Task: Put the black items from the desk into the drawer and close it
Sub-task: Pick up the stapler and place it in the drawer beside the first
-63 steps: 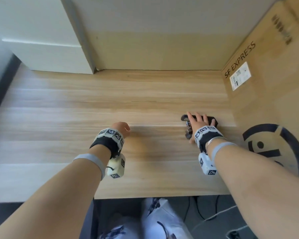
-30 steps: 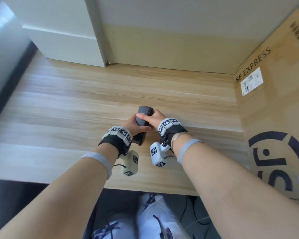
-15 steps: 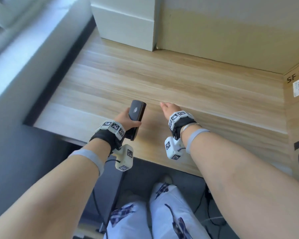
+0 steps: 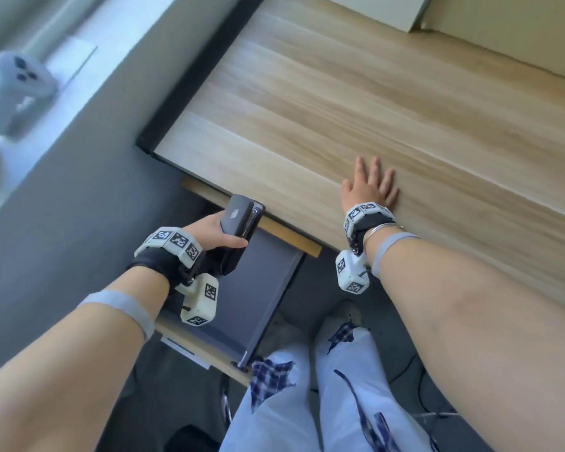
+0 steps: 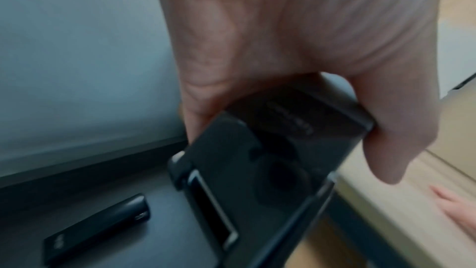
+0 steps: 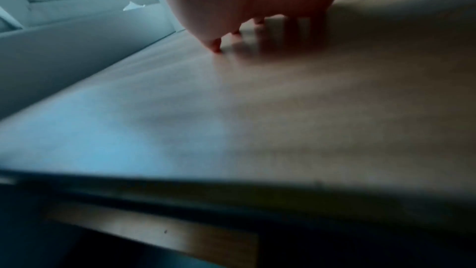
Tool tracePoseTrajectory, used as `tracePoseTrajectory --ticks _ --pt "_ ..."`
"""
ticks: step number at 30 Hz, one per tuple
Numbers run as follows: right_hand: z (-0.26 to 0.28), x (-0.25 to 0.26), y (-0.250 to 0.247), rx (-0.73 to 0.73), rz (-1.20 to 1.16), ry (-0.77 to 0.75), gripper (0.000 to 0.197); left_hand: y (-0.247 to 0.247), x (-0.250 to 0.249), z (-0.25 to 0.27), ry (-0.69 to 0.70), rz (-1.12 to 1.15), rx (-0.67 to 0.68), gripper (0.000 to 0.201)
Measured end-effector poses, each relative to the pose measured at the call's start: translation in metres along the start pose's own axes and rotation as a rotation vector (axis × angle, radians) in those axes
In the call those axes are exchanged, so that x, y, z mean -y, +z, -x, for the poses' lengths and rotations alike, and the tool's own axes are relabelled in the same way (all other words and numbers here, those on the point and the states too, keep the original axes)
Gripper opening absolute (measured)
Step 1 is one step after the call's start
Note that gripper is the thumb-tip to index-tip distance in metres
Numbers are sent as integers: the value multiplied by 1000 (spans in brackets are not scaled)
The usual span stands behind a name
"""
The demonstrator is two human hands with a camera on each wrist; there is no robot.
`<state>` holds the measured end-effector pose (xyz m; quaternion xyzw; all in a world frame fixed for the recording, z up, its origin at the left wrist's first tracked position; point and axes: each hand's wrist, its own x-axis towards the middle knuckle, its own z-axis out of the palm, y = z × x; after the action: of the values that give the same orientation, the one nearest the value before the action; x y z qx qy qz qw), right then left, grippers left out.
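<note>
**Black stapler held over the open drawer**

Black and hard-cased, the small flat device (image 5: 98, 229) already lies on the drawer (image 4: 258, 288) floor, at about 8 o'clock from the left hand (image 4: 209, 233). That grip is curled round a black stapler (image 4: 240, 216), thumb on one flank, fingers on the other, above the drawer. It looks rigid, fairly dense and smooth-sided, so holding its flanks mid-body seems soundest. At 3 o'clock, the right hand (image 4: 371, 187) rests flat on the desk (image 4: 340, 93), fingers straight, holding nothing.

An open drawer (image 4: 261, 288) juts out below the desk's (image 4: 356, 102) left front edge, a slim device (image 5: 96, 229) lying inside it, a stapler (image 4: 240, 216) held above, and a hand (image 4: 371, 187) flat on the desk to the right.
</note>
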<state>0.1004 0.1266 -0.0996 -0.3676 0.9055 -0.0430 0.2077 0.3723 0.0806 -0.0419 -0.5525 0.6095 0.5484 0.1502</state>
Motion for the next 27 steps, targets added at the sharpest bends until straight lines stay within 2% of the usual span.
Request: tracePoseTrajectory --ticks 4,7,12,16,20,27 --pt "1 -4 19 -130 33 -15 56 15 47 -17 -85 -15 20 55" --pt "2 -6 25 -194 69 -31 55 33 72 -38 -144 -34 -31 55" --pt "-1 -8 32 -267 83 -45 55 65 105 -79 -219 35 -126 71" --pt "-3 -10 37 -325 103 -54 55 84 130 -107 -281 42 -129 81" --pt "-4 -11 40 -366 111 -61 54 97 147 -128 -325 36 -130 86" --pt "-4 -11 42 -393 105 -64 55 119 150 -157 -305 8 -127 84"
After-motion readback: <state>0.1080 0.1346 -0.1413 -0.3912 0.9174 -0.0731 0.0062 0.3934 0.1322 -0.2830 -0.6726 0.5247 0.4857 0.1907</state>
